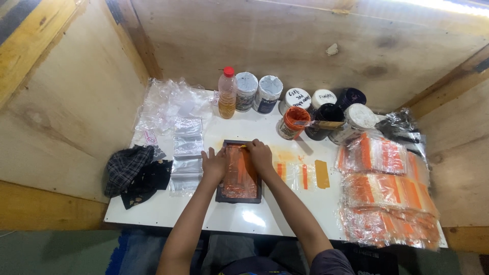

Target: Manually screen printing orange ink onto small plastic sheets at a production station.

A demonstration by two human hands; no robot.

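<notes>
A small dark-framed printing screen (239,196) smeared with orange ink lies on the white table (168,209). My left hand (214,163) rests flat on the frame's left edge. My right hand (260,154) presses on the frame's upper right part, fingers bent over something small at the top edge; what it is cannot be made out. Clear plastic bags with orange stripes (303,176) lie just right of the frame.
A row of blank clear bags (187,155) and a dark checked cloth (133,173) lie at left. Paint jars, an open orange ink tub (293,122) and a bottle with a red cap (227,93) stand at the back. Stacks of printed bags (387,193) fill the right side.
</notes>
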